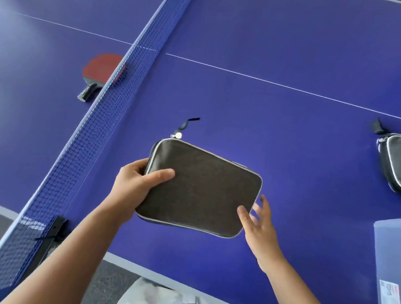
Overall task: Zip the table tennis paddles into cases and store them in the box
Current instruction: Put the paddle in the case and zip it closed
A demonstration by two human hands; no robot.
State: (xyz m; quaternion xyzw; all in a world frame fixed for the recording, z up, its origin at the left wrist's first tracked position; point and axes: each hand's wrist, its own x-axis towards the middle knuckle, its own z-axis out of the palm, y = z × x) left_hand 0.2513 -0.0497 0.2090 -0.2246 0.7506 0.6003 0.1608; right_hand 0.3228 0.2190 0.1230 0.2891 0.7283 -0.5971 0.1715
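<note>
Head view: left hand (133,184) grips the grey case (201,189) by its left edge, thumb on top, above the blue table (278,61). Right hand (259,222) is open at its right corner (blurred). Box (394,271) stands right; one paddle (102,71) lies past the net (93,125).

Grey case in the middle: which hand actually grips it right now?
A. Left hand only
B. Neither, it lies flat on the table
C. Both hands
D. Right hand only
A: the left hand clamps the grey case at its left edge, thumb on top, while the right hand hovers open and blurred at the lower right corner.
</note>
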